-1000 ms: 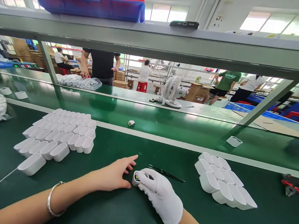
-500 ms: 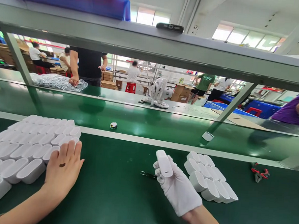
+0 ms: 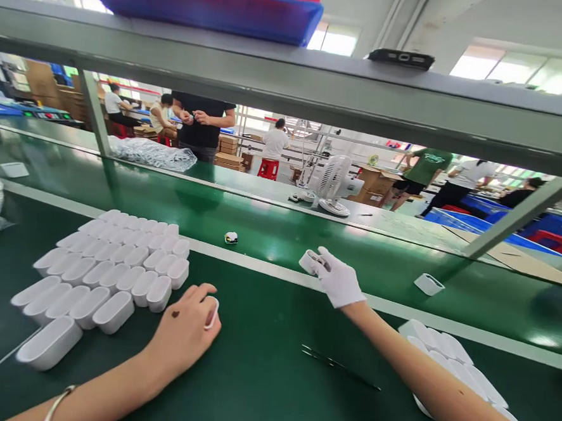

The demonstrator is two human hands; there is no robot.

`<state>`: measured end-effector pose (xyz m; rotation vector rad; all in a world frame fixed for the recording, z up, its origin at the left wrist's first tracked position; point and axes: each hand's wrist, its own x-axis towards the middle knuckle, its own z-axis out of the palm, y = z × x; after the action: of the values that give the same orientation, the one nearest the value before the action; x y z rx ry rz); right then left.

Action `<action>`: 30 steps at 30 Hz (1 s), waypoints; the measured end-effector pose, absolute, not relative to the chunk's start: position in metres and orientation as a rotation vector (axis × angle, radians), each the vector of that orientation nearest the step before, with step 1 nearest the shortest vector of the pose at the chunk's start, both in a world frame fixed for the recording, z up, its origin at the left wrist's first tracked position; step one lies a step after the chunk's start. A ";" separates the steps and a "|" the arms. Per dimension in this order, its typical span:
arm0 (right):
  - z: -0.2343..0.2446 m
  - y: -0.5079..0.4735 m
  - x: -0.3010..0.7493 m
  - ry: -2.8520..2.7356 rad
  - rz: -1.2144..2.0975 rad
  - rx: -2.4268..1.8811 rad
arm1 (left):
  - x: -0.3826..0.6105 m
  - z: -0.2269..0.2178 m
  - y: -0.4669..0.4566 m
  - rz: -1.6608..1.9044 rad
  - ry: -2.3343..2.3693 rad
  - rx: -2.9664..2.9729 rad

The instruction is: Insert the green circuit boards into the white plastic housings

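Note:
My bare left hand (image 3: 183, 331) lies on the dark green mat, fingers curled round a white plastic shell (image 3: 212, 313), just right of a packed cluster of white shells (image 3: 110, 270). My white-gloved right hand (image 3: 338, 281) is stretched forward to the white strip at the edge of the conveyor belt (image 3: 280, 229), gripping a white case (image 3: 309, 262). Black tweezers (image 3: 340, 366) lie on the mat under my right forearm. A second group of white shells (image 3: 452, 367) sits at the right, partly hidden by that forearm.
A small white part (image 3: 231, 237) and a lone white shell (image 3: 429, 284) rest on the belt. A metal shelf rail (image 3: 289, 84) with a blue bin (image 3: 203, 5) runs overhead. A fan (image 3: 335, 183) stands beyond the belt, and several people work behind it.
My right hand has reached forward from the mat to the belt's edge with the white case. My left hand has left the shell cluster and moved right, gripping a shell.

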<state>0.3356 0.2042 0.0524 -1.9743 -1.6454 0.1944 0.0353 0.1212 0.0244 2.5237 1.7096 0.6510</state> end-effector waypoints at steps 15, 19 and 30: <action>0.038 0.291 0.138 -2.373 0.206 -1.596 | 0.046 0.023 0.122 0.632 1.455 2.193; 0.029 0.315 0.104 -2.414 0.292 -1.583 | 0.037 0.020 0.133 0.632 1.403 2.156; 0.043 0.187 0.203 -2.194 0.282 -1.402 | 0.030 0.010 0.147 0.749 1.238 1.735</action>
<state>0.2027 0.1867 0.0433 -1.4021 -2.1941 0.2816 0.0299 0.1466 0.0098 1.7350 1.2382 0.7485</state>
